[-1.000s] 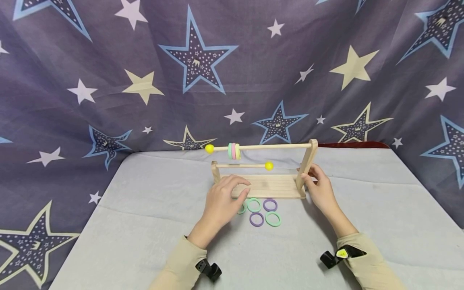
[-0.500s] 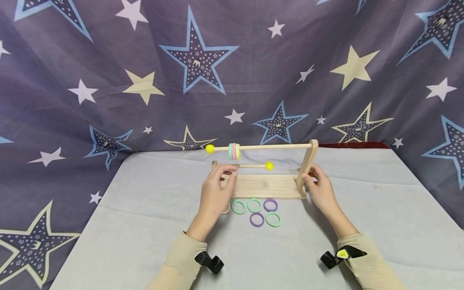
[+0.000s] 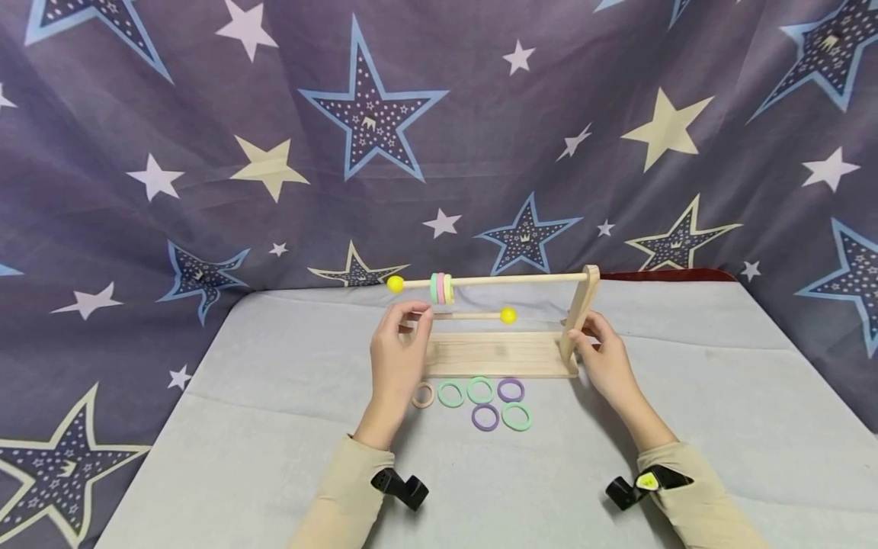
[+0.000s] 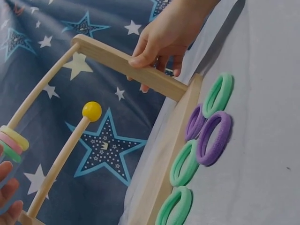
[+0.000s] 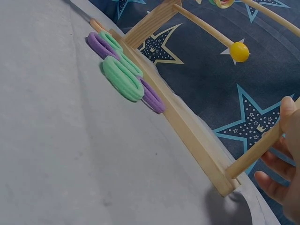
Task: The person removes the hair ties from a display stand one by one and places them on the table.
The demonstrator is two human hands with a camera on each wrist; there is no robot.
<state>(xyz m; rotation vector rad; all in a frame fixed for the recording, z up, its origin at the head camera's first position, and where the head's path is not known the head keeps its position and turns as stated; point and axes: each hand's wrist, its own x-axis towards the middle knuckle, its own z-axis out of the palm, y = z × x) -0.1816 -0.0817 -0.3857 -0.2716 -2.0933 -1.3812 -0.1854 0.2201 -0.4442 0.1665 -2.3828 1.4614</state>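
Note:
A wooden stand has a bare base, a tall right upright and a short left post. Its upper rod carries green, pink and yellow hair ties near a yellow ball end. The lower rod ends in a yellow ball. My right hand grips the tall upright between thumb and fingers. By the short post, which it hides in the head view, is my left hand; its fingers are loosely bent, with nothing seen between them.
In front of the base lie several loose hair ties: green, purple and one peach. A pale grey cloth covers the table. Behind hangs a dark curtain with stars.
My left hand has moved left and slightly up from over the base to the short post, uncovering the peach and green hair ties. The right hand stays on the upright.

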